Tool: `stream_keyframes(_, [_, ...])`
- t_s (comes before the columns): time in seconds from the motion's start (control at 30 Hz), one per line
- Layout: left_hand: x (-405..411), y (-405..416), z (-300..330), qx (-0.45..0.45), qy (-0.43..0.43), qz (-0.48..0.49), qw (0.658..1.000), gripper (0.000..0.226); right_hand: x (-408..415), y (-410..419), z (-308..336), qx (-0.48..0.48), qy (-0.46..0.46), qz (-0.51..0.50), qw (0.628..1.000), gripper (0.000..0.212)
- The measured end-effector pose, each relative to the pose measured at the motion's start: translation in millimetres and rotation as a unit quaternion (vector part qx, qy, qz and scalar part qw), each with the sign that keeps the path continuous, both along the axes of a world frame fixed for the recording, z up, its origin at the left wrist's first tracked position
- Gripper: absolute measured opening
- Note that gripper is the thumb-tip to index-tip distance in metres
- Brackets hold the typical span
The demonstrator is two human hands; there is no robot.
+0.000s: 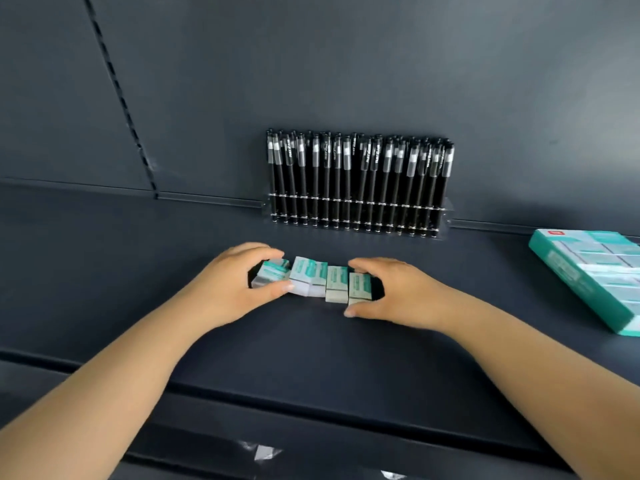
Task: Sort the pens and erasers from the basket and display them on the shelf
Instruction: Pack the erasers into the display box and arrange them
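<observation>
Several white erasers in teal-and-white sleeves (313,279) lie in an uneven row on the dark shelf (104,271). My left hand (239,284) grips the left end of the row, thumb in front and fingers behind. My right hand (384,289) cups the right end the same way. Behind them, several black pens (358,181) stand upright in a clear rack against the back wall. No basket is in view.
A teal box of erasers (588,275) lies flat at the shelf's right edge. The shelf's front lip (311,407) runs across below my forearms. A slotted upright (117,95) runs down the back panel at the left.
</observation>
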State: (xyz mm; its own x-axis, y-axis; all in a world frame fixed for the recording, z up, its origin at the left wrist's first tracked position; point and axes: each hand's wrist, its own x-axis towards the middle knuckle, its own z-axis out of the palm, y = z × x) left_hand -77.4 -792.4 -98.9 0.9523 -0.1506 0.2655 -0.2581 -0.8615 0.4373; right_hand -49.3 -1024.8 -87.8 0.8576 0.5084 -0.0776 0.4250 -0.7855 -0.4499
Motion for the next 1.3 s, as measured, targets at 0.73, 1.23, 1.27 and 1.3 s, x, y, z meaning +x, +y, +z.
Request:
stream_keyframes(0.73, [-16, -22, 12, -0.271, 0.256, -0.208, 0.904, 0.070, -28, -44, 4, 0.062, -0.004, -0.046, 0.997, 0.019])
stream_keyframes(1.23, [-44, -36, 3, 0.051, 0.142, -0.100, 0.983, 0.061, -47, -49, -2, 0.098, -0.029, -0.037, 0.994, 0.023])
stream_keyframes(1.27, [-49, -37, -3, 0.042, 0.099, -0.087, 0.990, 0.053, -48, -49, -3, 0.101, -0.033, -0.039, 0.994, 0.023])
stream_keyframes(1.3, [-52, -39, -8, 0.025, 0.062, -0.080, 0.995, 0.042, -49, -50, -3, 0.103, -0.038, -0.040, 0.993, 0.023])
